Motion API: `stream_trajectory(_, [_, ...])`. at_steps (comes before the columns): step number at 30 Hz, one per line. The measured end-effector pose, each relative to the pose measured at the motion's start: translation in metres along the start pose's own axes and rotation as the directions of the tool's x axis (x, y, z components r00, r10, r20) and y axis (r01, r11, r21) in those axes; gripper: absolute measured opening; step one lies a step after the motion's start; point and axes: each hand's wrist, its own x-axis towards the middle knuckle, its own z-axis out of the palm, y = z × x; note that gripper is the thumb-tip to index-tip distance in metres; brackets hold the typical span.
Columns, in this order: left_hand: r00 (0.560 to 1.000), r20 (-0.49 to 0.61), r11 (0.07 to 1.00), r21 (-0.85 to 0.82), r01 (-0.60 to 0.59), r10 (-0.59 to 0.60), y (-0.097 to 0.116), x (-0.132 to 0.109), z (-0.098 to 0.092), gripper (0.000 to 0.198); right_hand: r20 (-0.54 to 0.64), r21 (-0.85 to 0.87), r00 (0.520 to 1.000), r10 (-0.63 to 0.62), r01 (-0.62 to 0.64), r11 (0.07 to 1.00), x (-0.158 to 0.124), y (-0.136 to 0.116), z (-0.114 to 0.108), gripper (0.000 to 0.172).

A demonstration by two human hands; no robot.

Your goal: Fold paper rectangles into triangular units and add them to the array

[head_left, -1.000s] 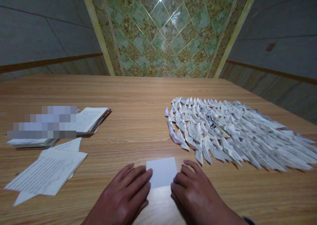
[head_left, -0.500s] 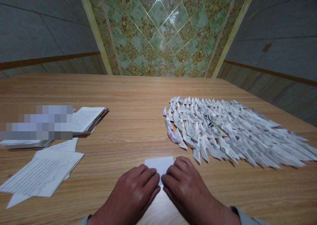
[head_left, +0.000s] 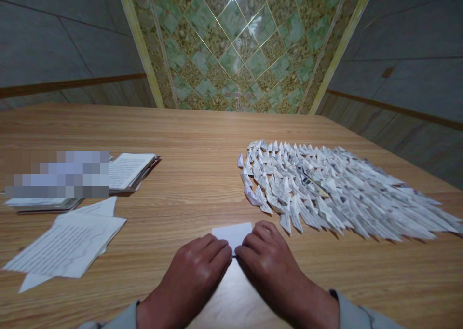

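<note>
A small white sheet of paper [head_left: 231,233] lies on the wooden table [head_left: 195,141] near its front edge. My left hand [head_left: 193,276] presses on the sheet's left part, fingers together and bent down onto it. My right hand [head_left: 269,266] presses on the right part the same way, its fingertips almost meeting those of the left. Only the far strip of the sheet shows beyond my fingers.
A wide spread of several small folded paper pieces [head_left: 325,189] covers the table to the right. At the left lie loose printed pages [head_left: 68,244] and an open book [head_left: 126,172]. A tiled wall stands behind the table.
My two hands have come together over the white sheet, covering most of it. The visible part of the sheet has shrunk to a narrow strip.
</note>
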Motion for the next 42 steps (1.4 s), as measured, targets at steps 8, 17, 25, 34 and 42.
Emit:
stream_trajectory(8, [0.993,-0.109,0.999,0.005,-0.039,0.039,0.001,0.007,-0.005,0.036,-0.133,0.046,0.991,-0.028,0.035,0.998,0.003,-0.003,-0.004,0.037])
stream_trajectory(17, [0.984,-0.178,0.994,-0.109,0.009,-0.029,-0.014,0.003,-0.019,0.024,-0.179,0.156,0.983,0.043,-0.015,0.988,0.008,0.008,-0.024,0.03])
stream_trajectory(25, [0.798,-0.007,0.63,-0.617,0.471,-0.603,-0.018,0.004,-0.029,0.023,-0.196,0.562,0.865,0.463,-0.288,0.775,0.006,0.016,-0.036,0.015])
stream_trajectory(34, [0.793,0.073,0.481,-0.76,0.437,-0.604,-0.007,0.004,-0.022,0.015,0.143,0.832,0.879,0.455,-0.356,0.425,0.006,0.004,-0.021,0.021])
stream_trajectory(42, [0.88,0.072,0.575,-0.731,0.367,-0.469,-0.006,0.004,-0.022,0.009,0.087,0.762,0.895,0.438,-0.343,0.549,0.005,0.004,-0.022,0.026])
